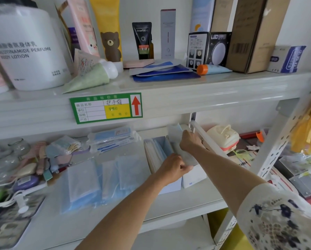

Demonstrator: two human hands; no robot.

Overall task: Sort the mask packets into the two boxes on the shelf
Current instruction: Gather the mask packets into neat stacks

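Two white boxes stand side by side on the lower shelf: the left box (171, 186) holds upright blue mask packets (158, 152), and the right box (194, 176) sits against it. My left hand (171, 167) and my right hand (190, 141) both grip one pale mask packet (186, 156) held on edge over the right box. My left hand pinches its near end and my right hand its far end. More loose blue mask packets (97, 179) lie flat on the shelf to the left. A stack of wrapped masks (113, 138) lies further back.
A shelf upright (277, 139) and a slanted white bar (210, 139) bound the boxes on the right. Small toiletries and soaps (30, 168) crowd the left. A cream case (223, 136) sits behind the bar. The upper shelf carries lotion (25, 49), tubes and boxes.
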